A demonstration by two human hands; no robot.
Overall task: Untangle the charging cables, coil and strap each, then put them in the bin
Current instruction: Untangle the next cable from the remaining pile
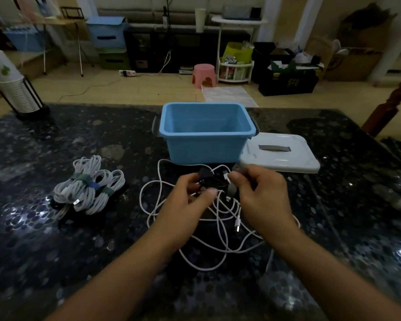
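A loose tangle of white charging cables (220, 239) sprawls on the dark table in front of the blue bin (206, 132), which stands open with nothing visible inside. My left hand (190, 200) grips a black bundle (208, 178) caught up in the white cables. My right hand (262, 193) pinches a white cable end beside it, just right of the black bundle. Both hands hover close together above the tangle. To the left lies a pile of coiled white cables (90, 188), each bound with a green or blue strap.
The bin's grey lid (283, 154) lies flat on the table right of the bin. A stack of white cups in a black stand (12, 89) sits at the table's far left corner. Beyond the table are a pink stool (204, 75) and boxes on the floor.
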